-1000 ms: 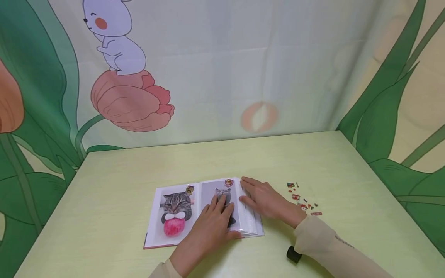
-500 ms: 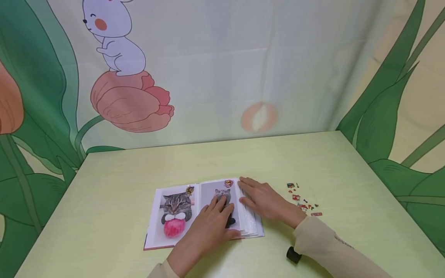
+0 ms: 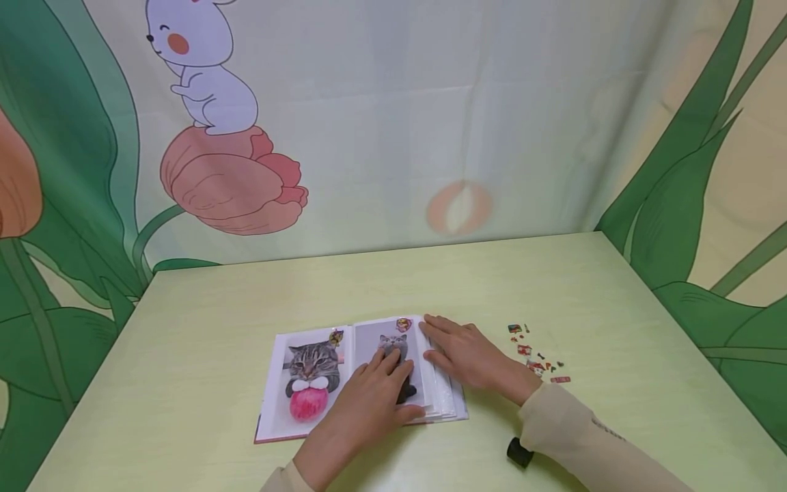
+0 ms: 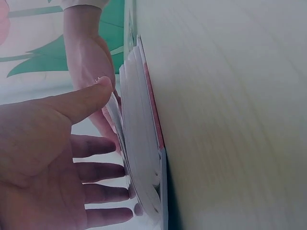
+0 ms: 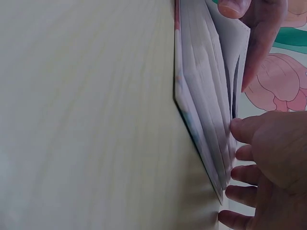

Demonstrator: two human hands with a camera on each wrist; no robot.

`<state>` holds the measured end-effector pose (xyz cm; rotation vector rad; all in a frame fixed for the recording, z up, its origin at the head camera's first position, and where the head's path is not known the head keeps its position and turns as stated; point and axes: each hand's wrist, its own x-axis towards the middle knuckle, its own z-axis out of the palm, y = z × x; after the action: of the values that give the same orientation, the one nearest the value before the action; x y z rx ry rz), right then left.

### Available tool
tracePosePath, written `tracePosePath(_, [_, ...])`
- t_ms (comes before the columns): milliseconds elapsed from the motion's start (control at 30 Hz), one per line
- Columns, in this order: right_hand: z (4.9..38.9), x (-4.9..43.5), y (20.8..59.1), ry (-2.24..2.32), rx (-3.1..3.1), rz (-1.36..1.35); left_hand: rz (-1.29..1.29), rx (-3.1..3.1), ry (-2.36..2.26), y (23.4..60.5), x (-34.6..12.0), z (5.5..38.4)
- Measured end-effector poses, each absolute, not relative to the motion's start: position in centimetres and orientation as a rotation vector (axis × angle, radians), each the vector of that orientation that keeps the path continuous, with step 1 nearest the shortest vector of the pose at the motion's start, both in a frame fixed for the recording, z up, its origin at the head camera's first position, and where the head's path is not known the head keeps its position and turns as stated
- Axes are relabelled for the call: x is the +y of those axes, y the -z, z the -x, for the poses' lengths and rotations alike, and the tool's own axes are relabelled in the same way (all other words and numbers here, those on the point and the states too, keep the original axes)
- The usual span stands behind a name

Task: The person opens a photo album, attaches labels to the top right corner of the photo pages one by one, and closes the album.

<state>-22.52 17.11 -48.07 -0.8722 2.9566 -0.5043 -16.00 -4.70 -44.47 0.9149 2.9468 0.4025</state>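
An open photo album point(image 3: 270, 424) lies flat on the table. Its left page has a photo of a tabby cat point(image 3: 310, 365) with a pink pompom; the right page has a photo of a grey cat point(image 3: 393, 338), partly covered by fingers. Small stickers sit in both pages' upper corners. My left hand point(image 3: 375, 396) rests on the right page with straight fingers. My right hand point(image 3: 466, 352) touches that page's right edge, fingers extended. In the left wrist view, the left fingertips point(image 4: 108, 194) meet the top sheet. In the right wrist view, the right thumb point(image 5: 244, 129) lies against the page edges.
Several small loose stickers point(image 3: 535, 367) are scattered on the table point(image 3: 203, 328) right of the album. A black cylindrical object point(image 3: 520, 452) sits by the right sleeve point(image 3: 572, 424). A patterned curtain point(image 3: 381, 137) hangs behind the table.
My right fingertips have shifted slightly left onto the page's edge. The left hand and the album stay almost where they were.
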Motion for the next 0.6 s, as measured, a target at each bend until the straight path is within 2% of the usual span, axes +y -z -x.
tracePosePath(600, [22.40, 17.02, 47.89, 0.485, 2.956, 0.904, -0.947, 2.963, -0.469, 44.35, -5.07, 15.96])
